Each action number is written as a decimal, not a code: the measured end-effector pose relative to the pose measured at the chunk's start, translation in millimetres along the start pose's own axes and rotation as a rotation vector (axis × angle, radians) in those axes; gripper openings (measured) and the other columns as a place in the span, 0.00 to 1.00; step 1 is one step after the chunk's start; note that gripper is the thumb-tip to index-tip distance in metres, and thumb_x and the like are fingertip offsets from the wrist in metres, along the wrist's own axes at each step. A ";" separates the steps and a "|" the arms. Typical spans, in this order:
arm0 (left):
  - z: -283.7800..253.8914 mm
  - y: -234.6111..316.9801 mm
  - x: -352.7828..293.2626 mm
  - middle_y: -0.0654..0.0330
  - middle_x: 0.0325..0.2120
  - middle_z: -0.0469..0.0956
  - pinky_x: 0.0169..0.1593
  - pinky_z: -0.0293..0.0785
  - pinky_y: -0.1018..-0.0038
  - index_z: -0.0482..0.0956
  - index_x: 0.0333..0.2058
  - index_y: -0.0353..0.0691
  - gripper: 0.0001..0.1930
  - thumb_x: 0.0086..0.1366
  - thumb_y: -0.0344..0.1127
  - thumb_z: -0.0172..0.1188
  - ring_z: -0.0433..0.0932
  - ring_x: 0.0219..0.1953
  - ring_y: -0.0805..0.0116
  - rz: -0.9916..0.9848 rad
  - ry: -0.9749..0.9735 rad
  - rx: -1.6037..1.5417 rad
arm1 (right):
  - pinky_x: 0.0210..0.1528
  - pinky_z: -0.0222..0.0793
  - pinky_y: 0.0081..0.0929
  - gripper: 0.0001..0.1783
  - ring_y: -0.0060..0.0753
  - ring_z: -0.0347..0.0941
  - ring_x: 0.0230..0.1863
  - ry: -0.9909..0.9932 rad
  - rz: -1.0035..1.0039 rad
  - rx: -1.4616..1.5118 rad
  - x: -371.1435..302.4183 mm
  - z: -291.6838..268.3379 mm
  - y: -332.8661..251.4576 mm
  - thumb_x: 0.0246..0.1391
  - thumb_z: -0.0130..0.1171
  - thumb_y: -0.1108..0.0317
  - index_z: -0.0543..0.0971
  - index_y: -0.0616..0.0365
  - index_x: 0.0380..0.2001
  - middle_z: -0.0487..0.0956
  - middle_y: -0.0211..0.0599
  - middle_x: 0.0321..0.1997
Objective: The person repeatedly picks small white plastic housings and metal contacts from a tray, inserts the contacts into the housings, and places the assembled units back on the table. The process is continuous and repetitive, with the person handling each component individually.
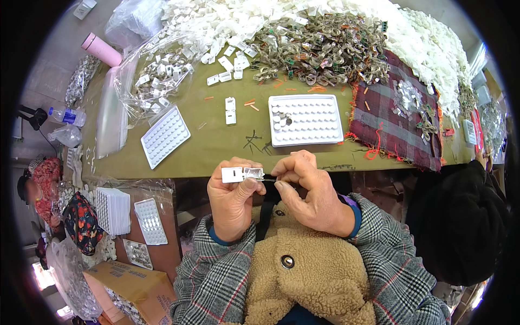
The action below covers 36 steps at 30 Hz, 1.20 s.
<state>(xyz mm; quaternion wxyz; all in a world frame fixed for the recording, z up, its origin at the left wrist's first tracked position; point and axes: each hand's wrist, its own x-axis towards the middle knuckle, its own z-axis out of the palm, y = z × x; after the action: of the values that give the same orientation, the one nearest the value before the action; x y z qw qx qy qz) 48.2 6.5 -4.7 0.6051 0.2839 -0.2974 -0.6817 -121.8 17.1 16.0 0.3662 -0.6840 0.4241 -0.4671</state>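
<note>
My left hand is closed round a small white plastic case, whose right part is open and shows a shiny inside. A thin wire-like strand sticks out of the case's right end. Thumb and fingertips of my right hand pinch that strand; its exact kind is too small to tell. Both hands are just off the table's near edge. Beyond them lies a white tray of round pegs, with some silvery discs at its left. Another white case stands left of this tray.
Tangled wired parts and white plastic pieces are heaped on the green table. A plaid cloth lies right, a second tray left. A pink bottle, stacked trays and a cardboard box are further left. A dark-clothed person is at right.
</note>
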 end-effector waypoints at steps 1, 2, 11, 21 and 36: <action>0.9 -0.2 -0.3 0.53 0.38 0.78 0.34 0.80 0.77 0.74 0.35 0.33 0.11 0.58 0.24 0.68 0.77 0.30 0.73 0.013 -0.003 0.023 | 0.55 0.55 0.37 0.13 0.37 0.67 0.32 -0.006 -0.019 -0.045 0.0 -0.2 0.8 0.49 0.59 0.78 0.74 0.61 0.40 0.73 0.34 0.25; 1.7 -0.2 -0.7 0.53 0.38 0.78 0.34 0.80 0.77 0.74 0.35 0.33 0.11 0.57 0.24 0.69 0.77 0.30 0.73 0.025 -0.006 0.048 | 0.54 0.56 0.36 0.11 0.37 0.67 0.31 -0.003 -0.029 -0.086 0.3 -0.4 1.3 0.48 0.60 0.77 0.76 0.61 0.37 0.73 0.34 0.25; -0.9 -1.1 1.0 0.54 0.36 0.78 0.34 0.80 0.80 0.74 0.35 0.33 0.12 0.56 0.23 0.70 0.78 0.30 0.74 0.072 -0.068 0.218 | 0.49 0.57 0.36 0.06 0.33 0.69 0.29 0.101 -0.186 -0.239 9.1 -1.2 6.0 0.43 0.63 0.77 0.78 0.58 0.28 0.73 0.31 0.23; -2.9 -4.6 6.8 0.46 0.40 0.79 0.32 0.82 0.76 0.75 0.38 0.32 0.09 0.63 0.28 0.65 0.82 0.30 0.67 -0.156 -0.146 -0.183 | 0.41 0.66 0.31 0.04 0.37 0.72 0.34 -0.148 0.604 0.406 10.6 -14.1 -9.1 0.48 0.60 0.75 0.77 0.62 0.28 0.76 0.35 0.22; -8.0 -1.9 -4.4 0.51 0.36 0.82 0.39 0.85 0.69 0.77 0.46 0.26 0.12 0.65 0.26 0.60 0.84 0.36 0.64 -0.301 -0.146 0.281 | 0.30 0.67 0.36 0.11 0.44 0.70 0.27 0.094 -0.030 -0.184 9.5 -1.1 -5.8 0.41 0.63 0.80 0.72 0.59 0.27 0.72 0.40 0.25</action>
<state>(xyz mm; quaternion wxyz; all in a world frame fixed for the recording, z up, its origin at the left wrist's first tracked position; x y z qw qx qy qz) 53.4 10.6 -11.3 0.4280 0.3566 -0.3869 -0.7348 -119.5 10.4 24.6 0.2744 -0.6983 0.4716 -0.4634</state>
